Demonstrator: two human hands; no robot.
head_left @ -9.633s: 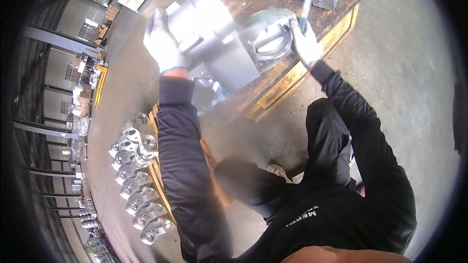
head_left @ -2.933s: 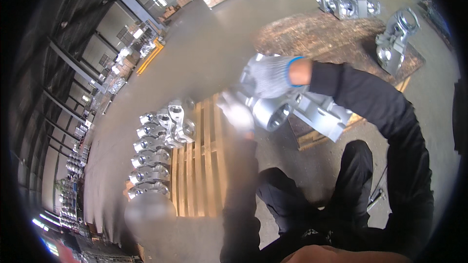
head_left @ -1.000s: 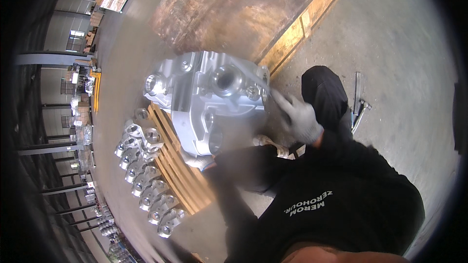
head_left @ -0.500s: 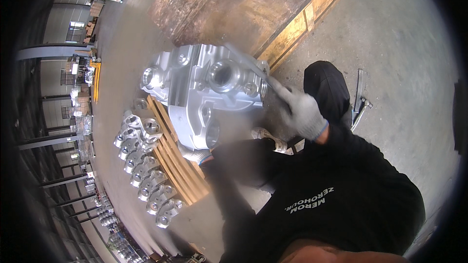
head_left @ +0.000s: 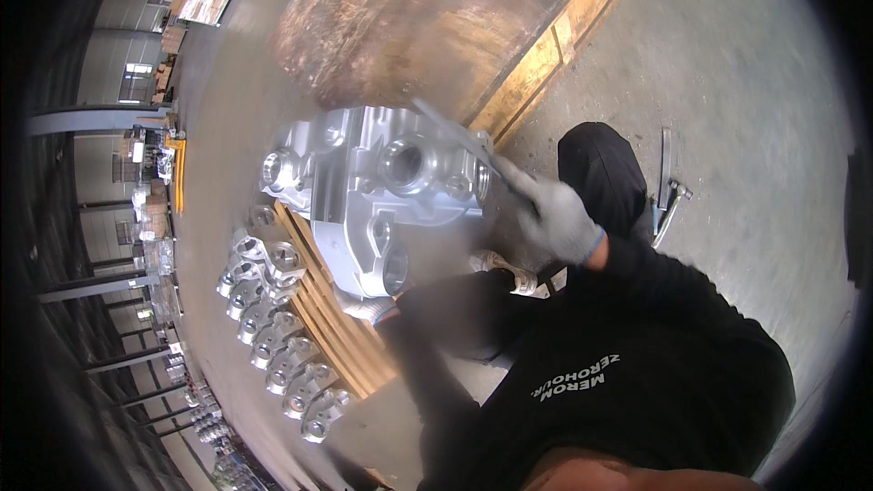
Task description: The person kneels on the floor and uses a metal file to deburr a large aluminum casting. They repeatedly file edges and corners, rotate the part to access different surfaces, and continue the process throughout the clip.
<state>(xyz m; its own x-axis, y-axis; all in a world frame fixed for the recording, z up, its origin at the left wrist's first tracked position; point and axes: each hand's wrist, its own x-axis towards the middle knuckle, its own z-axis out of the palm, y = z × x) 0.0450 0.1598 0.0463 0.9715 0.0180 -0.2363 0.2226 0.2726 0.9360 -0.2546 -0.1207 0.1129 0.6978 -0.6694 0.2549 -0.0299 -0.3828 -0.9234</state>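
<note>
Right grip: the gloved right hand [head_left: 556,216] is closed round the near end of a flat bar tool [head_left: 455,132], forefinger laid along it; no gap shows between hand and tool.
Tool axis: from the right grip, forward and to the left, crossing above the casting's right end — contact with the metal cannot be confirmed.
Casting location: the silver casting [head_left: 364,205] lies left of the right grip, the hand just beside its right end, the large round bore [head_left: 406,164] facing up.
Casting axis: the raised central rib runs roughly fore and aft, so the tool slants across it in direction; which dimension is longest cannot be told.
Left grip: the gloved left hand [head_left: 366,306] is at the casting's near lower corner, apparently bracing it; the fingers are hidden, so how far they close cannot be told.
Nearer hand: left, against the casting — the right reaches over it by way of the tool.
Beyond both grips: wooden bench [head_left: 400,27].
Left of the left grip: slatted pallet [head_left: 350,338], then a row of small metal brackets [head_left: 277,345].
Right of the right grip: bent knee [head_left: 600,177]; farther out, a hammer-like tool [head_left: 671,206] on the floor.
</note>
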